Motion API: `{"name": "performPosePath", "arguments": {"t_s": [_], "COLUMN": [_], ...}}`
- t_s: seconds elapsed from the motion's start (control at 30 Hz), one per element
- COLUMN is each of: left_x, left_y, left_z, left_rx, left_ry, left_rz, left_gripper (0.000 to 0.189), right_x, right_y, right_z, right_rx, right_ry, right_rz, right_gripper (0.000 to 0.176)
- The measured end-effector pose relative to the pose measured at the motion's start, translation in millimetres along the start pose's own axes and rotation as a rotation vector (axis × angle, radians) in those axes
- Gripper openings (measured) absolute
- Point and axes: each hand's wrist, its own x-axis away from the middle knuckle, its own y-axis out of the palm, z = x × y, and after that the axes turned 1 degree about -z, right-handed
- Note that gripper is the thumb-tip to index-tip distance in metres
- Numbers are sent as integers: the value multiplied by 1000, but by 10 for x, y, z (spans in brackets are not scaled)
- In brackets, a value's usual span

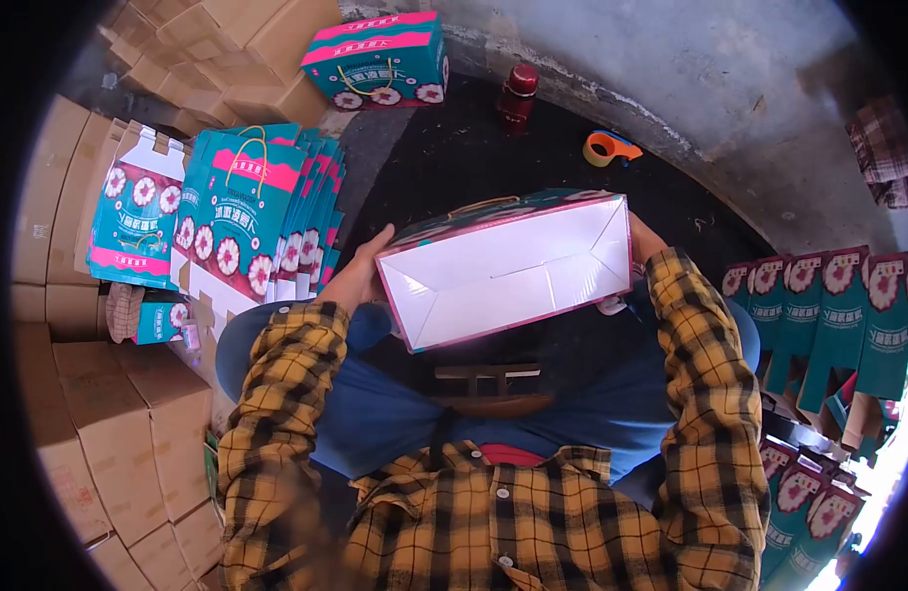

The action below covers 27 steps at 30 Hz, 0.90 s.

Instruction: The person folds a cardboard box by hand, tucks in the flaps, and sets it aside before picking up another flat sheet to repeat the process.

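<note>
A printed gift box [508, 271] is held in front of me, above my crossed legs. Its white face with folded, creased flaps is turned towards me, and teal and dark red print with a yellow cord handle shows along the far edge. My left hand [360, 273] presses on its left end, fingers partly hidden behind the side. On the right end, my right hand [647, 239] grips the box near its upper corner, with most fingers out of sight behind it.
Flattened teal and pink boxes [242, 212] lean at my left beside brown cartons [109, 424]. A made-up gift box [377, 61], a red thermos [519, 94] and an orange tape dispenser [610, 149] are at the back. More printed boxes [833, 305] stand in rows at right.
</note>
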Motion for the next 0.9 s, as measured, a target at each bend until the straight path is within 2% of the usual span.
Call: {"name": "performPosePath", "arguments": {"t_s": [0.07,0.1,0.17,0.2,0.23,0.3,0.33,0.37,0.43,0.47,0.5,0.53,0.57,0.6,0.67,0.8,0.87,0.9], "left_x": [173,190,218,211,408,467,469,469,501,500,517,345,297,270,87,283,543,323], "left_y": [119,162,230,259,447,568,564,549,594,654,696,558,547,570,461,762,1040,907], "left_z": [91,94,96,83,113,86,101,140,197,202,222,136,87,28,-67,114,271,204], "left_rx": [5,4,-53,-138,-227,-231,-232,-160,-85,-40,5,-23,-19,-40,-143,-58,-130,-130], "left_ry": [73,74,143,184,356,644,642,661,681,593,504,399,399,412,414,352,289,291], "left_rz": [-12,-13,38,72,63,9,9,-17,-43,21,84,127,130,123,138,106,288,287], "left_gripper": [60,60,50,46,45,51,51,57,63,68,75,87,87,88,90,87,67,67], "right_x": [14,-12,-92,-272,-351,323,225,166,183,183,84,-124,-252,-113,168,296,304,296], "right_y": [24,-21,-120,-386,-220,-57,-139,-255,-306,-318,-488,-834,-1026,-981,-667,-482,-445,-439], "right_z": [27,24,-9,139,-61,-282,-250,-235,-222,-222,-52,298,494,519,380,262,157,107], "right_rx": [61,62,-148,-353,-680,-190,-241,-214,-297,-361,-358,213,798,739,264,241,268,277], "right_ry": [-143,-144,-323,-143,-202,-226,-280,-236,-323,-329,-329,-601,-848,-754,-391,-240,-197,-178], "right_rz": [-131,-130,-410,-274,-1170,40,102,219,208,297,295,360,404,349,241,209,214,226], "right_gripper": [57,57,62,70,76,82,84,85,84,72,72,65,58,58,57,59,60,61]}}
